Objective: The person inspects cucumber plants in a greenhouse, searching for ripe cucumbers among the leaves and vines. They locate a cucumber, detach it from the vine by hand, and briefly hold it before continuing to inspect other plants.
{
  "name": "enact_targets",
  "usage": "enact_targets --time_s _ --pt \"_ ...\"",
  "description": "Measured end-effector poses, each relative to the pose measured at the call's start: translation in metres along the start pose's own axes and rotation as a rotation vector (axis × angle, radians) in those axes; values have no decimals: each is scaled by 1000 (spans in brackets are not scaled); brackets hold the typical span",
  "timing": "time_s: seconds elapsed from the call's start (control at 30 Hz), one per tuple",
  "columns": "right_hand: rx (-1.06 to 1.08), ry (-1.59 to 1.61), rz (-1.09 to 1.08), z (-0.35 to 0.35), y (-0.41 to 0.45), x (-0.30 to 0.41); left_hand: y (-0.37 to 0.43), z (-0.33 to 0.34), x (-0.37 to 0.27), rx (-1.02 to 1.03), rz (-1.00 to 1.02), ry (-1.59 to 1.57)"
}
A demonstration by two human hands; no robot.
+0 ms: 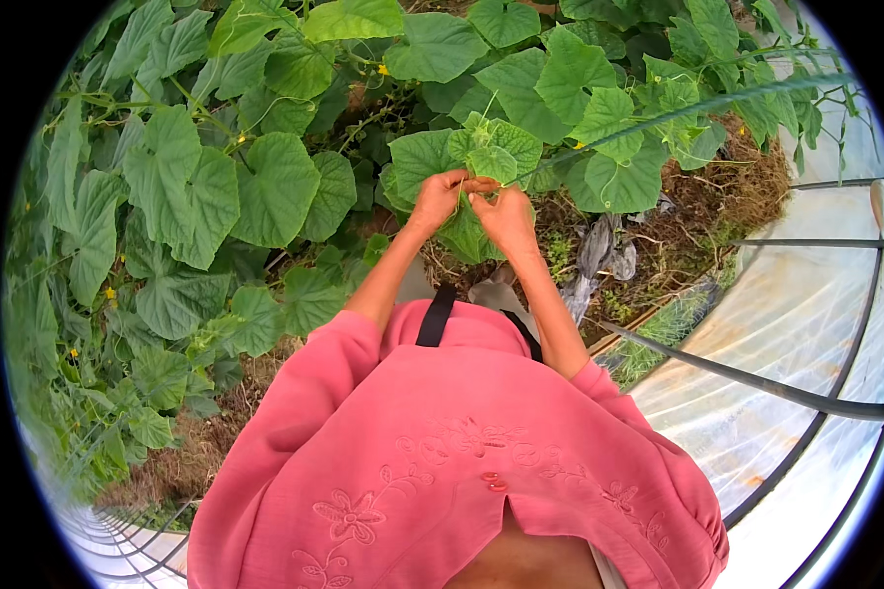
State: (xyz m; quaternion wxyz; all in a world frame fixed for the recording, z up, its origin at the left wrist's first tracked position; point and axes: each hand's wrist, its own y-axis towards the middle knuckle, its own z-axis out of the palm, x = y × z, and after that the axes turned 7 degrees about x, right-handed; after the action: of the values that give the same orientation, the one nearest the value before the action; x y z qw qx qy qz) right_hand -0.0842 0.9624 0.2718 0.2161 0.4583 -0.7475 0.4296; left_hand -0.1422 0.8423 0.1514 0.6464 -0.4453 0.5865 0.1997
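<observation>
My left hand (439, 199) and my right hand (508, 219) meet in front of me at the top of a cucumber vine (486, 140). The left fingers pinch the vine just under its young leaves. A taut blue-green twine (678, 114) slants in from the upper right and runs down to the right fingers, which are closed on it. Leaves and fingers hide the exact point where twine and stem meet. Below the hands hangs a broad cucumber leaf (465, 234).
Dense cucumber plants (184, 177) with small yellow flowers fill the left and far side. Dry plant litter (729, 184) and crumpled plastic film (597, 254) cover the ground at right. Beyond stands a greenhouse wall of clear sheeting (773, 316) with dark pipes (766, 390).
</observation>
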Motion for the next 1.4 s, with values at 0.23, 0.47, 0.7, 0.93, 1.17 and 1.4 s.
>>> enact_targets --time_s 0.23,0.47,0.7,0.93,1.17,1.4 --pt "72 567 330 -2 -6 -70 -3 19 -8 156 -11 -24" --pt "222 237 398 10 11 -96 -13 28 -9 224 109 119" --pt "-5 -96 23 28 0 -115 -23 33 -7 255 222 127" --pt "-85 76 21 -6 -13 -78 -19 28 -7 152 164 224" --pt "-110 437 -95 -2 -15 -78 -14 22 -14 412 338 377" --pt "-261 1084 48 6 -22 -113 -20 33 -30 334 352 376"
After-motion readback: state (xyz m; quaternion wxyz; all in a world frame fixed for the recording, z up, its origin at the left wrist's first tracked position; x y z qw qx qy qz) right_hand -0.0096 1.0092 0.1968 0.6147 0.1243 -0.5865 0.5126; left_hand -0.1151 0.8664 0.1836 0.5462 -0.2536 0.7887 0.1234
